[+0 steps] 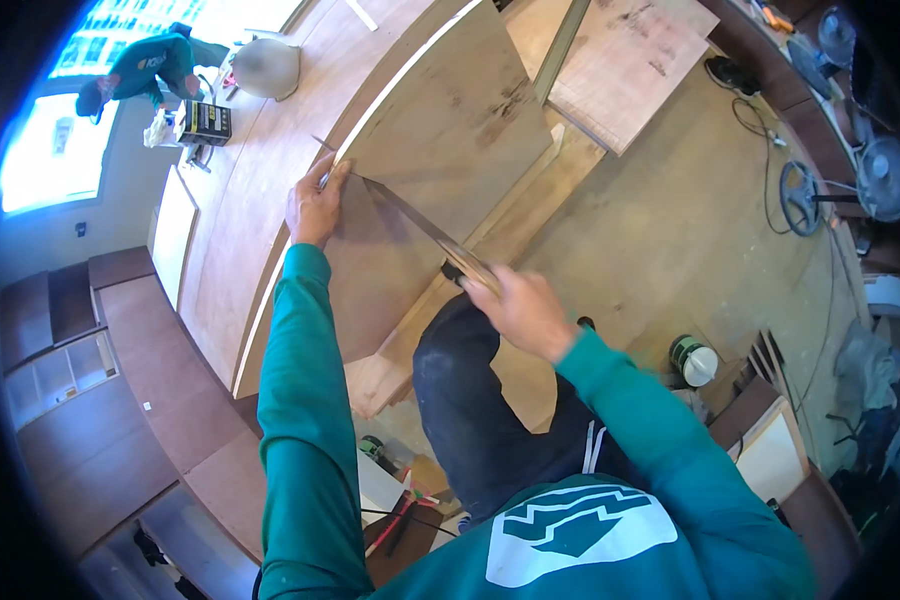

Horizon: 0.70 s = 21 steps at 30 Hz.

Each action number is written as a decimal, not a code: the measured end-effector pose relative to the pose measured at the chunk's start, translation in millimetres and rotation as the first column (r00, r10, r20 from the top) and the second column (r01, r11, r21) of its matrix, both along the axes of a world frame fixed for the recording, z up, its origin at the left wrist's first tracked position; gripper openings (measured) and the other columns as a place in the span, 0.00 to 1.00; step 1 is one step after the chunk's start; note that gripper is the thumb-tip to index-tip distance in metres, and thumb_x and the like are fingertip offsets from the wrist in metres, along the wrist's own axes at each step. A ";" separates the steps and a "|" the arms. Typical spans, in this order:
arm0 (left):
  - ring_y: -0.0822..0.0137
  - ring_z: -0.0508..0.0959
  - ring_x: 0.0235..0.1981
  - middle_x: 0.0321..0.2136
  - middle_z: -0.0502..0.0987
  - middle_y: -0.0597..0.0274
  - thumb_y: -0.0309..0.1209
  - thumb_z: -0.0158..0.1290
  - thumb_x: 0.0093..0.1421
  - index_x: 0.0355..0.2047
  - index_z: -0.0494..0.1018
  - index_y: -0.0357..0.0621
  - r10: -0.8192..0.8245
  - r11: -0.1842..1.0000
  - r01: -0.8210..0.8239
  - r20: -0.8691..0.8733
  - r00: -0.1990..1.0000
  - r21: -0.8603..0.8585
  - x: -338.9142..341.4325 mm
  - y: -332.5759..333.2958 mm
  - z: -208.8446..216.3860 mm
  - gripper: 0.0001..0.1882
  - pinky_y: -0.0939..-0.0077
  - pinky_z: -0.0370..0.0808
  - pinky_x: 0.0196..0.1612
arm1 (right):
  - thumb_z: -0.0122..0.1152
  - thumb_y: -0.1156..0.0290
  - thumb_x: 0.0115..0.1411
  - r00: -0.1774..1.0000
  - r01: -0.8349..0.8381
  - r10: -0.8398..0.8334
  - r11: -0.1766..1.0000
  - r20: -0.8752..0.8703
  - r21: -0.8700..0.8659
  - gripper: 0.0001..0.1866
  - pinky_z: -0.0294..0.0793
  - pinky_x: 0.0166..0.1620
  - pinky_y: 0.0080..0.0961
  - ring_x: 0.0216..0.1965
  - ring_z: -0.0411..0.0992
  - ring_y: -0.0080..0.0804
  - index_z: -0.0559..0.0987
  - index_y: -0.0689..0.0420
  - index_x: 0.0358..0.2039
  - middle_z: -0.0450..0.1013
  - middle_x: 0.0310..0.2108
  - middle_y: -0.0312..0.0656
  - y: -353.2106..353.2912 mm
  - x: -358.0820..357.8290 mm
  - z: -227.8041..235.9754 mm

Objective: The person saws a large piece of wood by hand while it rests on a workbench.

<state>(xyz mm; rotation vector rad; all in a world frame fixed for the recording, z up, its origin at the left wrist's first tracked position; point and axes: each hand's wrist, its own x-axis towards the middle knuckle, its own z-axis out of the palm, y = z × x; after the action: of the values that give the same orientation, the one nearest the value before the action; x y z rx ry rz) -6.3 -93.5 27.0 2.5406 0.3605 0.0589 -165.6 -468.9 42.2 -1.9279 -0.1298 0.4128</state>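
My right hand (532,312) is closed round the wooden handle of a handsaw (415,220), slightly blurred. The saw's long narrow blade runs up and left across the face of a large curved wooden panel (420,120). Its tip pokes out past the panel's white-edged curved rim. My left hand (315,205) grips that rim right beside the blade, its fingers bent over the edge and the thumb on the near face. The panel leans against my knee area, with a light wooden rail (530,195) along its lower side.
A large wooden surface (260,150) beyond the panel holds a dark box (205,122). A co-worker (155,68) bends over at the far left. On the floor at right stand a green-and-white can (692,360), a cable (753,125) and a fan (885,178). Cabinets (100,430) line the left.
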 end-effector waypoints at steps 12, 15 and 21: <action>0.67 0.89 0.48 0.49 0.92 0.49 0.50 0.65 0.76 0.67 0.83 0.40 0.002 1.000 -0.002 -0.024 1.000 0.009 -7.7 -48.3 19.1 0.30 0.70 0.83 0.54 | 0.59 0.36 0.77 0.988 -0.115 0.095 0.980 -0.125 -0.160 0.35 0.84 0.46 0.63 0.40 0.84 0.73 0.85 0.64 0.47 0.84 0.34 0.67 32.4 63.9 -10.5; 0.65 0.89 0.50 0.50 0.92 0.49 0.51 0.65 0.76 0.67 0.84 0.40 -0.003 0.999 0.004 -0.029 1.000 0.044 -16.4 -31.6 17.9 0.31 0.69 0.82 0.56 | 0.58 0.35 0.77 0.996 -0.087 0.086 0.984 -0.015 -0.158 0.37 0.84 0.48 0.65 0.42 0.84 0.73 0.85 0.65 0.44 0.84 0.36 0.68 84.9 83.9 -9.3; 0.62 0.89 0.54 0.52 0.92 0.48 0.53 0.65 0.75 0.67 0.84 0.41 0.036 0.999 -0.036 -0.063 0.997 0.016 -5.9 -27.7 28.6 0.32 0.66 0.81 0.60 | 0.62 0.39 0.77 0.996 -0.051 0.039 0.989 -0.086 -0.139 0.34 0.84 0.46 0.62 0.41 0.84 0.72 0.85 0.65 0.53 0.84 0.35 0.68 -15.2 -13.2 6.3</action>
<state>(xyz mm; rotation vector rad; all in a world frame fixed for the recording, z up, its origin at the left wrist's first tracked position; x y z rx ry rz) -12.2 -121.2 55.6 2.5548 0.4322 -0.0055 -178.8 -484.1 48.5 -2.0457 -0.0914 0.5443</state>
